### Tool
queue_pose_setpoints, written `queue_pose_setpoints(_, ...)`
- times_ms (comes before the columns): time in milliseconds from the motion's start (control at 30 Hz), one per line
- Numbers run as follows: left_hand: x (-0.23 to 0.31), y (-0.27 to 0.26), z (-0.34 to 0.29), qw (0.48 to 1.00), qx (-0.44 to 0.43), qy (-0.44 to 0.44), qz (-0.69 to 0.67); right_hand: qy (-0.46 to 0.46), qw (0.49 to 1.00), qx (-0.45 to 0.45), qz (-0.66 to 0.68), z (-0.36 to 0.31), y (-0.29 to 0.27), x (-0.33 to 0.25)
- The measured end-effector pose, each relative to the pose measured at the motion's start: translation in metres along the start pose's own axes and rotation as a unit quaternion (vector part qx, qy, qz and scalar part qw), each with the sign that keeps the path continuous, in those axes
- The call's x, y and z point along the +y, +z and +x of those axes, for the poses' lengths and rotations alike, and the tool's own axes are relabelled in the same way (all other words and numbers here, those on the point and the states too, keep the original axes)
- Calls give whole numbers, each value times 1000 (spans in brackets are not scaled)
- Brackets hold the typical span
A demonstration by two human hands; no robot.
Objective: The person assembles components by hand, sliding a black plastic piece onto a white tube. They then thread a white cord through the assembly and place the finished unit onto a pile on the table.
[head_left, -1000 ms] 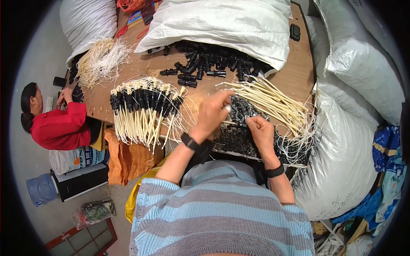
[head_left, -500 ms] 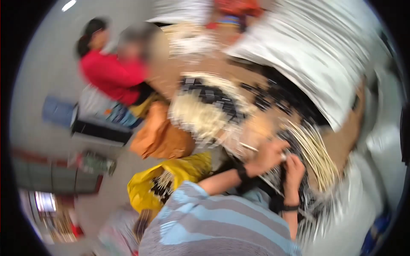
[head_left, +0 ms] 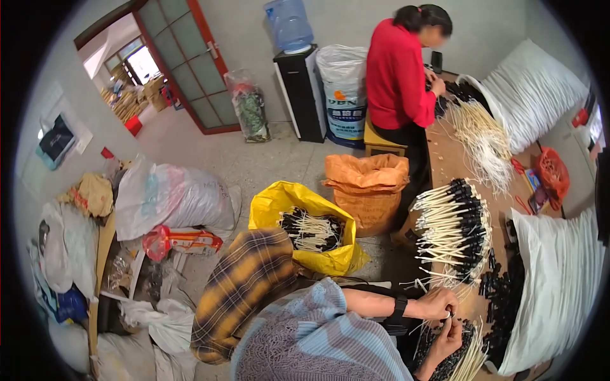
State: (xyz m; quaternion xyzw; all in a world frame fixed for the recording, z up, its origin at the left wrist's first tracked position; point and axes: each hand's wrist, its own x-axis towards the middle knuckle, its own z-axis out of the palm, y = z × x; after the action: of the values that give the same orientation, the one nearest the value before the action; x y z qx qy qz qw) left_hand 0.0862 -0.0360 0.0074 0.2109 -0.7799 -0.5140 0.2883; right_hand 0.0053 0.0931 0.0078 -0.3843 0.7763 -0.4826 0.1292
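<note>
I find a small dark piece (head_left: 451,314), partly hidden, pinched between the fingertips of my left hand (head_left: 437,303) and right hand (head_left: 448,340), with pale rods (head_left: 471,359) near the right one and black-and-cream pieces (head_left: 450,232) on the tabletop (head_left: 470,308) beyond the left.

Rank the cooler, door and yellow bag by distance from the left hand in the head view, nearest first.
From the left hand:
1. Yellow bag: to its left.
2. Cooler: top middle.
3. Door: top left, standing open.
</note>
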Motion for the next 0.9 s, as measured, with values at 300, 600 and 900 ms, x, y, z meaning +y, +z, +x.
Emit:
queue_pose_setpoints(300, -6, -13, -4, 973, 134, 148, 119, -13, 981, 71, -181, 2, 3, -19)
queue_pose_setpoints(600, -13, -32, -9, 964, -123, 204, 119, 103, 978, -69, 167, -3, -26, 13)
queue_pose_setpoints(900, -11, -22, -22, 976, -44, 147, 155, -46, 990, -74, -112, 7, -4, -17)
